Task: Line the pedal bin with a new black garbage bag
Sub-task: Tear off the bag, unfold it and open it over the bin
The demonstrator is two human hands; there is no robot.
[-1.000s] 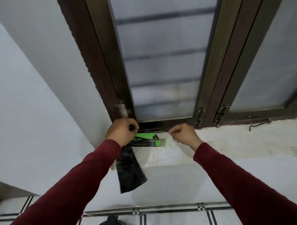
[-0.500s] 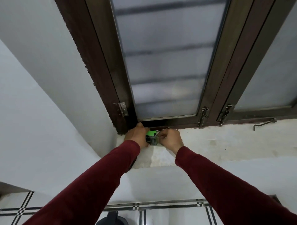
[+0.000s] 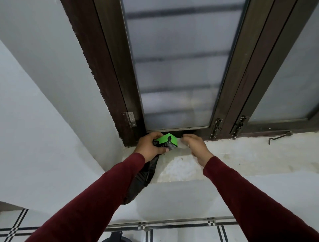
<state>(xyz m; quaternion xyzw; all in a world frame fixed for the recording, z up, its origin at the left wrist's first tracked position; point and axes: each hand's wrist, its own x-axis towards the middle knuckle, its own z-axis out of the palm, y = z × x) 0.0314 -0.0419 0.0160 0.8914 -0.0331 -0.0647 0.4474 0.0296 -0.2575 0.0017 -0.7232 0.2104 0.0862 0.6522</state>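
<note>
My left hand (image 3: pixel 151 146) grips a green and black garbage bag box (image 3: pixel 46 0)... THINGS: My left hand (image 3: pixel 150 146) grips a small green and black garbage bag box (image 3: pixel 167 141) at the left end of the window sill (image 3: pixel 241 155). A folded black garbage bag (image 3: pixel 144 178) hangs down from under the same hand, partly hidden by my left sleeve. My right hand (image 3: pixel 196 146) hovers just right of the box with its fingers loosely apart and nothing in it. A dark rounded object (image 3: pixel 114 238) shows at the bottom edge on the floor; too little is visible to tell what it is.
A dark-framed window with frosted glass (image 3: pixel 176 69) rises behind the sill, with metal latches (image 3: pixel 216 128) and a stay hook (image 3: pixel 279 137) at its base. A white wall (image 3: pixel 43 121) closes in the left side. White tiled floor with black lines (image 3: pixel 172 224) lies below.
The hands met at the box and then parted. My left hand now holds the box, tilted off the sill, and my right hand has let go and drawn slightly right.
</note>
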